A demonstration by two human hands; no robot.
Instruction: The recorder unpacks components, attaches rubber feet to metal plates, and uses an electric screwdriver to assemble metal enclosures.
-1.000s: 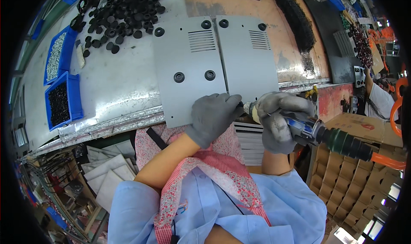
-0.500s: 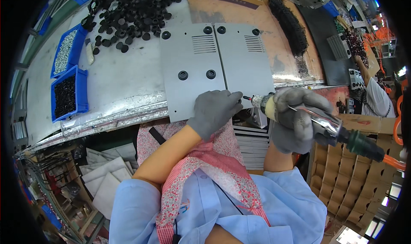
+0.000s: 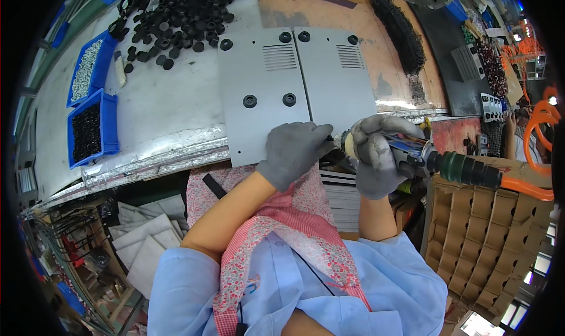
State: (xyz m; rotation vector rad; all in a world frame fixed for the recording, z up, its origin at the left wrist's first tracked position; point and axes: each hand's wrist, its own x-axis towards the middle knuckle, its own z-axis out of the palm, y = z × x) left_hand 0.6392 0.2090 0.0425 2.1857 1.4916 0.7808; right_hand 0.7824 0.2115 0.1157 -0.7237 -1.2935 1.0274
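Note:
Two grey sheet-metal panels, a left one [image 3: 265,75] and a right one [image 3: 338,84], lie side by side at the table's front edge, with round black rubber feet [image 3: 249,101] on them. My left hand [image 3: 296,153], in a grey glove, rests over their near part. Its fingers are pinched at the right panel's near edge around something small and dark, mostly hidden. My gloved right hand [image 3: 379,153] is wrapped round an air screwdriver [image 3: 409,147], held roughly level. Its tip meets my left fingertips, and an orange hose runs from its black rear end.
A heap of black rubber feet [image 3: 182,18] covers the back left. Two blue bins, one of silvery pieces [image 3: 84,71] and one of black pieces [image 3: 87,130], stand at left. Black wire rings [image 3: 397,32] lie at back right. A cardboard divider [image 3: 479,230] sits low right.
My right hand has brought the screwdriver left, so its tip now reaches my left fingertips. My left hand stays nearly still. The orange hose has swung, and the person at far right has shifted.

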